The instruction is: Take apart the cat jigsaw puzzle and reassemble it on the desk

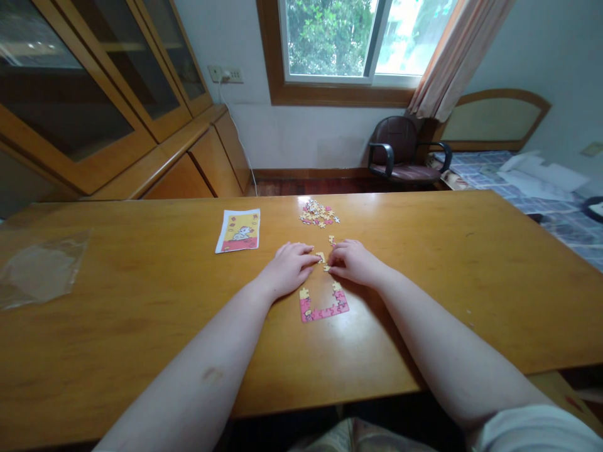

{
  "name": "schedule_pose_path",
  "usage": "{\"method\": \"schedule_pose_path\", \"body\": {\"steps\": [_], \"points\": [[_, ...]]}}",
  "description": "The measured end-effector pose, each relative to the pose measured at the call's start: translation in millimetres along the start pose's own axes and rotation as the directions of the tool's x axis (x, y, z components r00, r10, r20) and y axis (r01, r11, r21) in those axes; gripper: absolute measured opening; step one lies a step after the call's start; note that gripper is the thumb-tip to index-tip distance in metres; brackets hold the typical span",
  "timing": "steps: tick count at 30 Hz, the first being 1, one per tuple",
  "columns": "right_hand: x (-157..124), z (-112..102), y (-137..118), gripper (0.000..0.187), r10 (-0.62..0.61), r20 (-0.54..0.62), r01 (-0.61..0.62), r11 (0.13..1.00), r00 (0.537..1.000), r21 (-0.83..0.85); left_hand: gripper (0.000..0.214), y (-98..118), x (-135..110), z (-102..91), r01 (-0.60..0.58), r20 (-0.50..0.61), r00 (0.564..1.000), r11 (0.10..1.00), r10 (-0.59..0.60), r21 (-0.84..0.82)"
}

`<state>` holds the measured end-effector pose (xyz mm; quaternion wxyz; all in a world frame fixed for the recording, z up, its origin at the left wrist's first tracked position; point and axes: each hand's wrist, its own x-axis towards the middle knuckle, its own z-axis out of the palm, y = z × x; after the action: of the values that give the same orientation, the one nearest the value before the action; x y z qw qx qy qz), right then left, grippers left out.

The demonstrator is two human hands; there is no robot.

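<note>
My left hand (pixel 293 267) lies low over the table, fingers stretched out and somewhat apart. Its index fingertip touches a yellow puzzle piece (pixel 321 257). Across from it, my right hand (pixel 354 260) has thumb and fingertips closed on a small yellow puzzle piece (pixel 326 268), close to the first. Beyond the right fingers lies another small puzzle piece (pixel 331 239). Nearer to me is a joined, U-shaped puzzle border (pixel 325 313), pink along the bottom with yellow pieces at both upper ends.
A heap of loose puzzle pieces (pixel 318 214) lies near the table's far edge. Left of it is a picture card (pixel 239 231) with a white animal on yellow and pink. A clear plastic bag (pixel 42 270) rests at the far left. Beyond the table stands an armchair (pixel 400 150).
</note>
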<state>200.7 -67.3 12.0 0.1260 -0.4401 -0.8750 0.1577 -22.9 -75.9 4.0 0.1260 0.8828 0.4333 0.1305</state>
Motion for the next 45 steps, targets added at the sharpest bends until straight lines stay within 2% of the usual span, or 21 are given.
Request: {"method": "schedule_pose_path", "body": {"steps": [7, 12, 27, 31, 35, 39, 42, 45], "points": [[-0.1, 2.1, -4.4, 0.011, -0.008, -0.039, 0.006, 0.999, 0.999, -0.043, 0.032, 0.1, -0.7, 0.5, -0.02, -0.001, 1.0, 1.0, 0.02, 0.005], [-0.4, 2.7, -6.6, 0.008, -0.04, -0.048, 0.037, 0.998, 0.998, -0.06, 0.034, 0.9, -0.9, 0.3, -0.053, 0.009, 0.999, 0.999, 0.053, -0.007], [-2.9, -1.8, -10.5, 0.006, -0.054, -0.033, 0.052, 0.997, 0.998, -0.062, 0.034, 0.8, -1.0, 0.5, -0.051, 0.022, 0.998, 0.998, 0.051, 0.026], [-3.4, -0.8, -9.0, 0.01, -0.079, -0.061, 0.075, 0.996, 0.995, -0.056, 0.035, 1.9, -0.8, 0.6, -0.05, 0.023, 0.999, 0.999, 0.05, 0.016], [-3.9, 0.3, -6.1, 0.013, -0.102, -0.071, 0.099, 0.994, 0.992, -0.047, 0.035, -0.5, 1.1, -0.2, 0.038, -0.082, 0.996, 0.999, -0.038, -0.005], [-4.0, 0.7, -4.3, 0.012, -0.093, -0.077, 0.092, 0.995, 0.993, -0.025, 0.03, -7.0, 2.8, -4.6, 0.225, -0.246, 0.942, 0.974, -0.227, -0.034], [-4.0, 1.0, -3.9, 0.012, -0.09, -0.078, 0.089, 0.996, 0.993, -0.02, 0.027, -9.7, 2.9, -8.9, 0.306, -0.276, 0.911, 0.951, -0.306, -0.043], [-3.7, 1.3, -3.6, 0.013, -0.08, -0.082, 0.079, 0.997, 0.993, -0.021, 0.023, -7.6, 2.1, -10.7, 0.322, -0.246, 0.916, 0.946, -0.319, -0.027]]}}
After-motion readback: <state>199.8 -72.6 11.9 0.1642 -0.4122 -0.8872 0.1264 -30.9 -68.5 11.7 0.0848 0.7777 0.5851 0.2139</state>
